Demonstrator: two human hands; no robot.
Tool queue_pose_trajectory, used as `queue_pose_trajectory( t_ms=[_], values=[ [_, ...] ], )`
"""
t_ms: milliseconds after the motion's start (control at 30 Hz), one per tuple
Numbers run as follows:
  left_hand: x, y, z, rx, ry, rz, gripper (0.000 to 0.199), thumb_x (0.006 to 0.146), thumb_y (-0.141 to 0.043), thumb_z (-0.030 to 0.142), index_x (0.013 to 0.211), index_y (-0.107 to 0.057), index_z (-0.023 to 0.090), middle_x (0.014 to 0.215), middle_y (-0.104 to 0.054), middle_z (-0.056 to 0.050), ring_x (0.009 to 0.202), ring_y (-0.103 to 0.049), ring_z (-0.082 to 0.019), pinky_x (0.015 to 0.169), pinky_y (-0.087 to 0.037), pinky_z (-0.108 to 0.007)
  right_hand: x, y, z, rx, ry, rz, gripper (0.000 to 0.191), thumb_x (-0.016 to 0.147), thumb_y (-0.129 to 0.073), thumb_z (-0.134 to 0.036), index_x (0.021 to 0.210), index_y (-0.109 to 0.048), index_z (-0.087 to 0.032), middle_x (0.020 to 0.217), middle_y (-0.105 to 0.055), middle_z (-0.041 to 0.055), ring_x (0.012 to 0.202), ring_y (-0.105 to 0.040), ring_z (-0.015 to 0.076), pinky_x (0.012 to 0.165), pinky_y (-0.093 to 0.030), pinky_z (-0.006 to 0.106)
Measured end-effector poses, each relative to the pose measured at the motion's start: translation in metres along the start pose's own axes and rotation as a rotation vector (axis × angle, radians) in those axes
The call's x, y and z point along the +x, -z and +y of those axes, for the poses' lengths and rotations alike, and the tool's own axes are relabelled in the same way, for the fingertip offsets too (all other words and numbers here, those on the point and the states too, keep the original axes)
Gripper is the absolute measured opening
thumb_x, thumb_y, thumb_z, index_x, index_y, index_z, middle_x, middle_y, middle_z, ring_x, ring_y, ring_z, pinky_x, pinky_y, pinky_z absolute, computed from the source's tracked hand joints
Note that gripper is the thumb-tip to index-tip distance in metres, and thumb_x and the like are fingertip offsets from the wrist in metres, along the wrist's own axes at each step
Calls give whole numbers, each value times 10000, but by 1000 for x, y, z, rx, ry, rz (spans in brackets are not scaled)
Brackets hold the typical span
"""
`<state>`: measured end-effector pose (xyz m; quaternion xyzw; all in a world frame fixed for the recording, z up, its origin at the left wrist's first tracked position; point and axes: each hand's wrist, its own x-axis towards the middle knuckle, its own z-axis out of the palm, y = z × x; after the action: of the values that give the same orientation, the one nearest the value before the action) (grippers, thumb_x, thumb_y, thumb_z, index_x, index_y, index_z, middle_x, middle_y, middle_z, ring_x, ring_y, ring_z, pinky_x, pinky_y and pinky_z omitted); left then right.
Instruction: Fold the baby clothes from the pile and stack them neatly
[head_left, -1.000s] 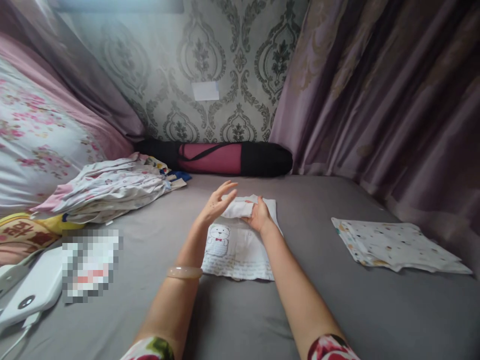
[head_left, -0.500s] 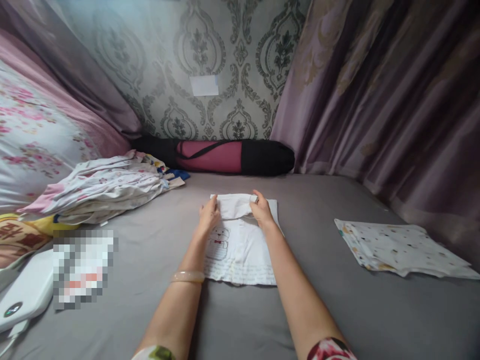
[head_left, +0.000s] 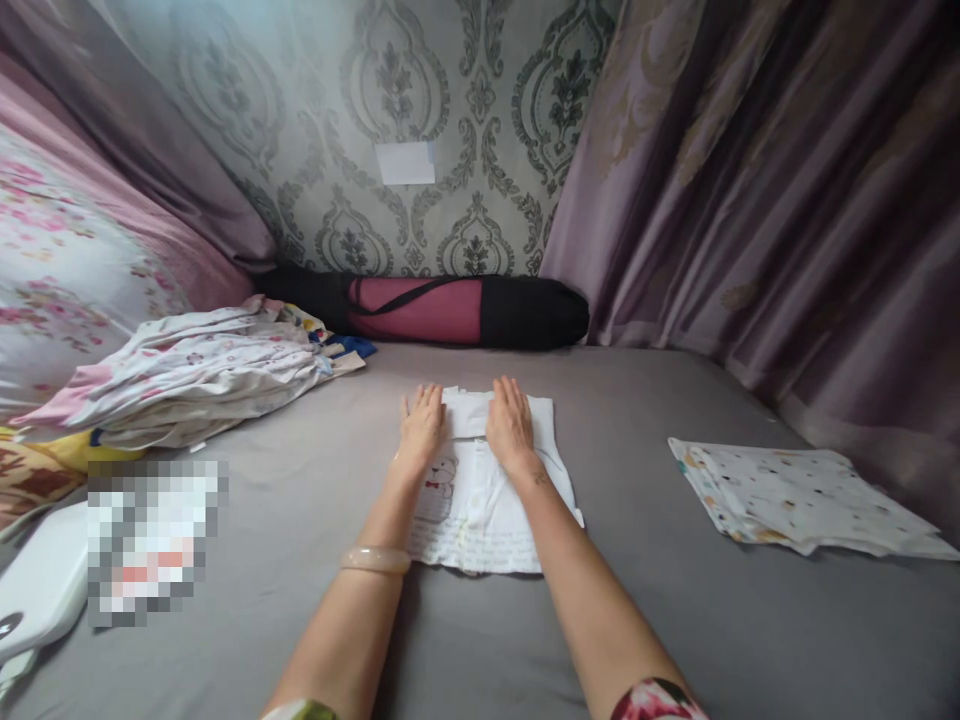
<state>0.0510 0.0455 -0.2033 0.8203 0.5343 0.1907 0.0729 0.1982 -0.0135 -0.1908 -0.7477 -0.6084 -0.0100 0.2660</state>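
A small white shirt [head_left: 480, 500] with a printed bear and lines of lettering lies on the grey bed sheet [head_left: 615, 620] in front of me. Its far end is folded over toward me as a flat band. My left hand [head_left: 424, 422] rests flat at the left end of that band, fingers stretched away from me. On the band's right part lies my right hand [head_left: 511, 425], palm down with fingers extended. Neither hand grips the cloth. A pale bangle [head_left: 375, 560] circles my left forearm.
A folded patterned cloth [head_left: 802, 495] lies to the right. At left are a heap of clothes [head_left: 202, 375], a white power bank [head_left: 45, 575] with a cable, and a blurred-out item [head_left: 154, 540]. A black and maroon long bag [head_left: 420, 310] lies along the wall.
Both hands have let go of the shirt's far edge and now lie flat on the folded band. The band has come down against the shirt. The view has shifted slightly.
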Motion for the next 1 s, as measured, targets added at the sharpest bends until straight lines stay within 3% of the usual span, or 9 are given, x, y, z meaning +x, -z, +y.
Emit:
queue_pose_trajectory(
  t_ms=[100,267,467,667,833,1000],
  values=[
    [0,-5,14,1,-73,-22,497,977,-264,266,1437,-406,145,1503,-408,-127,1437,-274,-261,1179,-156,-488,-4,-8,-12,-9,140,-125,527,962,-259,-210,1461,-384,-96,1556,-315,86,1460,-162,217,1186,-43,412],
    [-2,-14,15,59,-12,-169,551,979,-272,346,1462,-376,100,1525,-356,-149,1434,-268,-303,1167,-186,-484,-12,-19,-14,-20,114,-255,544,961,-269,-271,1466,-383,-102,1534,-360,72,1436,-240,212,1183,-43,403],
    [0,-14,11,68,-10,-160,527,977,-285,344,1445,-401,131,1519,-375,-139,1423,-297,-294,1160,-209,-479,-11,-15,-14,-15,95,-288,549,969,-253,-285,1481,-358,-114,1546,-335,61,1446,-217,199,1184,-31,393],
    [-3,-8,2,88,51,1,455,950,-321,248,1360,-479,131,1481,-427,-163,1405,-335,-281,1171,-161,-506,-8,-10,-7,-43,46,-251,557,981,-278,-313,1469,-355,-54,1557,-294,129,1460,-172,226,1182,-36,402],
    [-3,-9,-8,71,136,-93,541,970,-296,363,1414,-424,81,1536,-321,-185,1411,-304,-343,1155,-182,-550,-8,-15,0,-76,-72,-237,581,987,-261,-326,1469,-330,-9,1561,-266,167,1453,-182,263,1173,-82,424],
    [-3,-5,-12,62,153,-106,517,977,-250,323,1419,-425,121,1535,-336,-163,1418,-283,-355,1130,-196,-607,-7,-14,4,-59,-73,-248,573,986,-265,-327,1473,-336,-33,1565,-264,150,1452,-190,250,1173,-92,404]
  ],
)
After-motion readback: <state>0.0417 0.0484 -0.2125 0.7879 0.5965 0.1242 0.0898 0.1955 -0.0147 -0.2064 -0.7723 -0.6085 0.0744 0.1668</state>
